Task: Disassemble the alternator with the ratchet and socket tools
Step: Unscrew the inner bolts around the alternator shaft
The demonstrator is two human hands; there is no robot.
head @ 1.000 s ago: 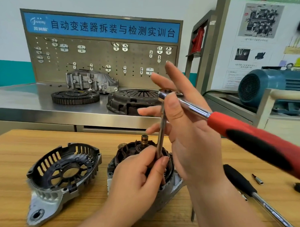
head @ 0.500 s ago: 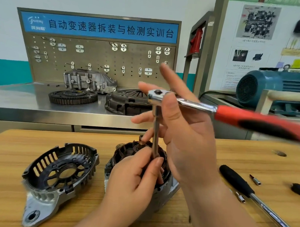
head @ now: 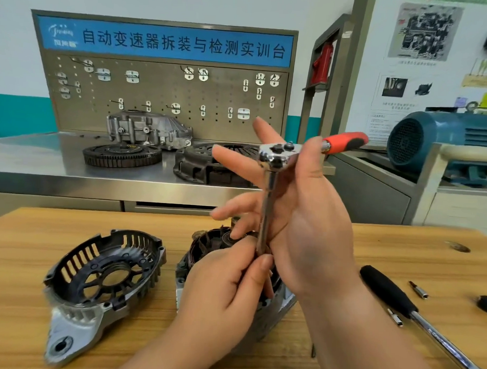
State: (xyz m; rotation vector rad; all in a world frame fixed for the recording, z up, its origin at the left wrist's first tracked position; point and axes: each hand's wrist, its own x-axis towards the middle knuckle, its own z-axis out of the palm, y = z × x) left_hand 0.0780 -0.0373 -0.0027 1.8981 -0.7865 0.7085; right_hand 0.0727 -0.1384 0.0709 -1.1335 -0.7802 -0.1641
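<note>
Wooden table (head: 27,245): I note the alternator (head: 204,246) at centre. Left hand (head: 224,294) pinches the extension bar (head: 268,201) at its foot. Right hand (head: 312,222) hooks its thumb over the ratchet (head: 346,142), fingers splayed.

- A white wall (head: 188,3) runs across the top, with a teal band (head: 18,113) at the left edge.
- A steel workbench (head: 44,160) stands middle left, backed by a pegboard (head: 162,98) under a blue sign (head: 164,40).
- A wooden table (head: 27,245) spans the bottom.
- A poster board (head: 379,65) and a blue motor (head: 437,136) fill the upper right.

End cover (head: 101,278) left of alternator (head: 207,243)
</note>
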